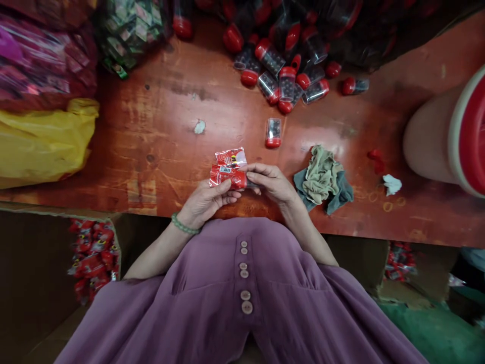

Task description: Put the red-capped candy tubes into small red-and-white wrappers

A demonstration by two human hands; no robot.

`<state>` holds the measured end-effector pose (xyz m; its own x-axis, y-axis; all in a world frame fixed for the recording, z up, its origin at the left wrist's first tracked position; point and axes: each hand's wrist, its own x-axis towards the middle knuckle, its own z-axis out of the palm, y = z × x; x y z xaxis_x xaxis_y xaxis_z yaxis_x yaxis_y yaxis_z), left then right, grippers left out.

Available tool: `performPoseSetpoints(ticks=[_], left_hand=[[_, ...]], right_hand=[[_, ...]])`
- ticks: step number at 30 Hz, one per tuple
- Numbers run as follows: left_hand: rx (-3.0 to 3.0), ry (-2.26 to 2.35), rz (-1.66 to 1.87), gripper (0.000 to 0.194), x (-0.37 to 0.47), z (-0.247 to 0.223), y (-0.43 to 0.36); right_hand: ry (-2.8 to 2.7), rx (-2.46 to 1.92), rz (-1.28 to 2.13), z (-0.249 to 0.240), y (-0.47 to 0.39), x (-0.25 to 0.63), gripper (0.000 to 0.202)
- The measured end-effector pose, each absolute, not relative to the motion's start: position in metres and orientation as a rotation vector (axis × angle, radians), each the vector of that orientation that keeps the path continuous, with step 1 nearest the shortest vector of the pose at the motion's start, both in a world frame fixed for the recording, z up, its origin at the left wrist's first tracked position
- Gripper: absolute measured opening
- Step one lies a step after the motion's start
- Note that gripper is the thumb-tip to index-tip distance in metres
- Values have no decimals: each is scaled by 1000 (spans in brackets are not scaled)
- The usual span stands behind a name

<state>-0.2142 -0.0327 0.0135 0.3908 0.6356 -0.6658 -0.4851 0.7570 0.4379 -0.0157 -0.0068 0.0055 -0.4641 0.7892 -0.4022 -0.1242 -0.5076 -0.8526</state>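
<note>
In front of my body, my left hand (212, 198) pinches a red printed plastic wrapper (223, 177) between thumb and fingers. The wrapper has a barcode and a flap standing up at its far side. My right hand (271, 183) closes on a small container (251, 185) at the wrapper's right end. Only a dark see-through bit of that container shows; my fingers and the wrapper cover the rest. Just beyond the hands stands or lies a single clear container with a red cap (273, 133), dark beads inside.
Many red-capped containers (287, 83) are heaped at the back. Crumpled grey-green cloths (321, 177) lie right of my hands, near a white bucket with a red lid (432, 131). Bags, one yellow (45, 144), fill the left. Boxes (117, 237) of red packets sit below the table edge.
</note>
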Motion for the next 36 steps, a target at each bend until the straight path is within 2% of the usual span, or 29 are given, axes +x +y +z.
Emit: performPoseSetpoints(ticks=[5,11,15,24,31,34,36], left_hand=[[253,1065,755,38,-209,12,-34],[293,1094,756,39,-208,9,-33],[317,1106,741,38,-206,9,-33],[240,1096,784,39,-200,12,-32],[299,1143,773,38,-199,10,-32],[289,1137,761,40,-199,8,-34],[287,1129,742,40,-200,7,-34]], right_hand=[[-1189,-1283,1915,13,-12,-21,37],[-1413,-1398,1571,14,-20,-22,30],[-1441,-1432,1459,11,-25,-25,26],[-1856,-1347,900,8,-30,-26,24],[-1630,-1465,955,-1,-32,-37,21],[-1532,-1452,1210,1,-28,-33,22],[-1469,-1409,1463,2,-23,-27,30]])
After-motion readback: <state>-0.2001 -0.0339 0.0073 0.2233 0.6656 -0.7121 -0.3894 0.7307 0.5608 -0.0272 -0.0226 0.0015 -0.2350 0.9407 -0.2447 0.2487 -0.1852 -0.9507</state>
